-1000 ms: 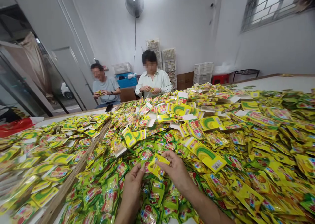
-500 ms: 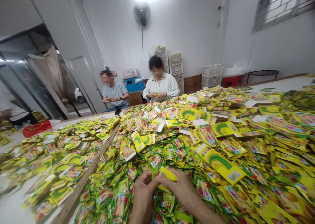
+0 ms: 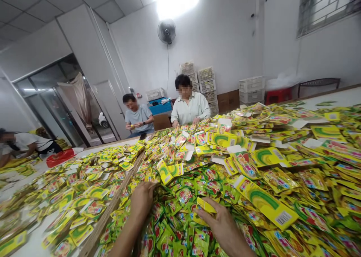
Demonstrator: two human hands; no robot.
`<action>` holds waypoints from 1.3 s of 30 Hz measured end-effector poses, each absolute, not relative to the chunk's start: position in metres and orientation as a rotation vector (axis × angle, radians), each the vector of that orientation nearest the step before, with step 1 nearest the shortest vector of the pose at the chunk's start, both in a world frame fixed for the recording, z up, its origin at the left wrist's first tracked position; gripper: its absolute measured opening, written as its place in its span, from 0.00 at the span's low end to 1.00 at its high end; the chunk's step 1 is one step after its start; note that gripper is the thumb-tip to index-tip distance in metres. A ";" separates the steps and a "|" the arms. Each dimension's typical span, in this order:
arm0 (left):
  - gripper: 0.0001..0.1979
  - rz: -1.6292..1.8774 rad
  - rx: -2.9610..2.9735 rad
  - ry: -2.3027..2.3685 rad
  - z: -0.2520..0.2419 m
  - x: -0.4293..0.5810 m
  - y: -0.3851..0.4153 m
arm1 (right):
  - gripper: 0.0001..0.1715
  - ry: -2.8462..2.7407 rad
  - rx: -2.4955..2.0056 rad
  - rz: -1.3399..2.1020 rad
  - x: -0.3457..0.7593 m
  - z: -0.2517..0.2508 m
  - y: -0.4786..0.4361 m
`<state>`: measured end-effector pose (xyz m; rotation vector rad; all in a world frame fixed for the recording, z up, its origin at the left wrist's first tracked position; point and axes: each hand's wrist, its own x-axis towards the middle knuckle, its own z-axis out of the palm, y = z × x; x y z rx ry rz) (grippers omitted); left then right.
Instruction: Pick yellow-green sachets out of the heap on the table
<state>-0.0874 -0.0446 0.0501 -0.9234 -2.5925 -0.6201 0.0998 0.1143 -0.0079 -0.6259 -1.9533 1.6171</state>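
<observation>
My right hand grips a small yellow box between thumb and fingers, just above the heap. Below and around it lie shiny green sachets printed with red fruit. Over at the left side of this heap, close to the wooden strip, my left hand has its fingers bent and pressed together. Whether anything sits in its fingertips is hidden. Two flat yellow cartons rest on the sachets just beyond my left hand. A longer yellow carton with a barcode lies right of my right hand.
Past the strip, more yellow packs cover the white table. Several cartons are piled to the right. Two people sit across the table, and another person bends at far left beside a red bag.
My hands, together at the yellow box before, are now apart. The left has moved left toward the strip; the right keeps the box. The view has tilted upward.
</observation>
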 end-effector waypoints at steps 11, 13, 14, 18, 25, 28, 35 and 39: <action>0.19 -2.173 -0.910 -2.554 0.066 -0.005 -0.008 | 0.15 -2.180 -0.433 1.480 0.100 -0.001 0.116; 0.26 -2.371 -0.913 -2.499 0.046 0.000 -0.006 | 0.20 -2.158 -0.628 1.446 0.100 -0.004 0.120; 0.30 -2.412 -0.920 -2.479 0.035 0.000 -0.006 | 0.22 -2.136 -0.715 1.429 0.100 -0.005 0.123; 0.38 -2.387 -1.017 -2.589 0.002 -0.004 -0.005 | 0.27 -2.050 -0.792 1.427 0.098 -0.006 0.127; 0.26 -2.842 -0.734 -2.437 -0.001 -0.006 0.001 | 0.31 -1.682 -0.579 1.963 0.092 -0.011 0.123; 0.18 -3.174 -0.632 -2.184 0.006 -0.002 -0.003 | 0.38 -1.481 -0.527 2.148 0.093 -0.008 0.120; 0.13 -3.663 -0.339 -1.820 0.003 0.008 -0.007 | 0.31 -1.517 -0.317 2.188 0.096 0.002 0.113; 0.17 -3.178 -0.566 -2.183 0.004 0.006 -0.009 | 0.23 -1.804 -0.435 1.829 0.099 0.000 0.123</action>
